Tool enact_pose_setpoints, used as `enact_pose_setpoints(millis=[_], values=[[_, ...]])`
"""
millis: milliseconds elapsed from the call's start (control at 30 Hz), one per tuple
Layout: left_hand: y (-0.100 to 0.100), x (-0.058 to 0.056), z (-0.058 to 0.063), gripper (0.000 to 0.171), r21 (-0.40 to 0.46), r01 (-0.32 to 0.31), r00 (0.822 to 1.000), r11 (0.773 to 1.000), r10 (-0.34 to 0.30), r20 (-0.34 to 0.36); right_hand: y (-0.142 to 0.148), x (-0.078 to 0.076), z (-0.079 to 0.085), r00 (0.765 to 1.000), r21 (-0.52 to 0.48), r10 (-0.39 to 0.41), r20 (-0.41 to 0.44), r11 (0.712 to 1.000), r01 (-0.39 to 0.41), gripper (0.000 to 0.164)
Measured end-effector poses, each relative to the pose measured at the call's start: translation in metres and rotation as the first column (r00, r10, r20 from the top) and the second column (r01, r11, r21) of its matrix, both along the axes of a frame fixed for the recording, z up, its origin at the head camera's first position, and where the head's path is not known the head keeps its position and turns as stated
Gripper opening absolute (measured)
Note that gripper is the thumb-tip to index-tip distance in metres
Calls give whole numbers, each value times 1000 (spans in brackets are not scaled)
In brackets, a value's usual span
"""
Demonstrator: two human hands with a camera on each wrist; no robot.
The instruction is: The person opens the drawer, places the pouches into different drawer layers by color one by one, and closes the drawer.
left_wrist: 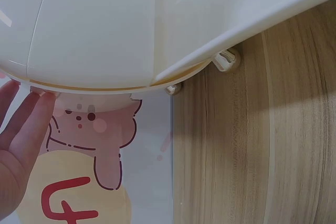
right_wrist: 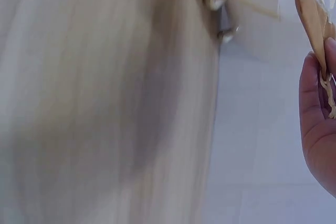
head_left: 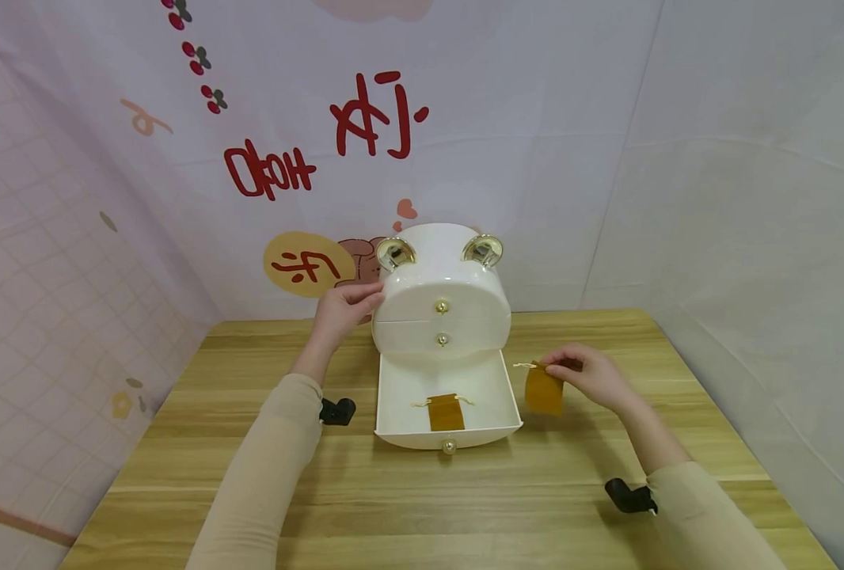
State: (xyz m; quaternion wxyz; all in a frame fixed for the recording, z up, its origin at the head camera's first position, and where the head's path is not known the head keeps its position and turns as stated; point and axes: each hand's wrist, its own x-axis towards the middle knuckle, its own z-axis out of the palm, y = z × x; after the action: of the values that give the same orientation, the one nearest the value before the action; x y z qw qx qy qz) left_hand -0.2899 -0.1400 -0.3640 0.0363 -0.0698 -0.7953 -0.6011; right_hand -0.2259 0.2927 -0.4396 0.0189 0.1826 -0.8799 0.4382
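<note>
A white rounded jewelry box [head_left: 411, 332] with two gold ear-like pieces on top stands on the table. Its bottom drawer [head_left: 401, 380] is pulled out, and a mustard drawstring pouch [head_left: 446, 414] lies inside, near the drawer's front. At the box's left side is my left hand [head_left: 340, 315]; in the left wrist view, its extended fingers [left_wrist: 38, 116] are right at the box's edge. My right hand [head_left: 596, 378] pinches a second mustard pouch [head_left: 545, 393] by its top, to the right of the drawer. That pouch [right_wrist: 310, 11] hangs down, its cream cord beside the fingers.
Two upper drawers with gold knobs [head_left: 442, 306] are closed. The wooden table [head_left: 465, 514] meets a printed cloth backdrop [head_left: 536, 158] behind the box, with a plain cloth wall [head_left: 771, 237] at the right. Each wrist carries a black camera mount [head_left: 629, 496].
</note>
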Motion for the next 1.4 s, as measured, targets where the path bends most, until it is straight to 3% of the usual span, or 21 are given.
enact_pose_setpoints(millis=[200,567,1167,1400], values=[[0,0,0,33,-3,-4,1000,1000,4,4,-32,-8,14,996,-37,82,-19,996,-83,9],[2,1,1,33,-9,-7,1000,1000,7,4,-74,-20,22,979,5,189,-75,982,-189,7],[1,0,-1,33,14,-5,1000,1000,5,3,-103,-28,17,969,61,243,-38,969,-241,4],[1,1,0,34,10,-3,1000,1000,3,0,-105,-28,8,951,81,286,-119,957,-278,19]])
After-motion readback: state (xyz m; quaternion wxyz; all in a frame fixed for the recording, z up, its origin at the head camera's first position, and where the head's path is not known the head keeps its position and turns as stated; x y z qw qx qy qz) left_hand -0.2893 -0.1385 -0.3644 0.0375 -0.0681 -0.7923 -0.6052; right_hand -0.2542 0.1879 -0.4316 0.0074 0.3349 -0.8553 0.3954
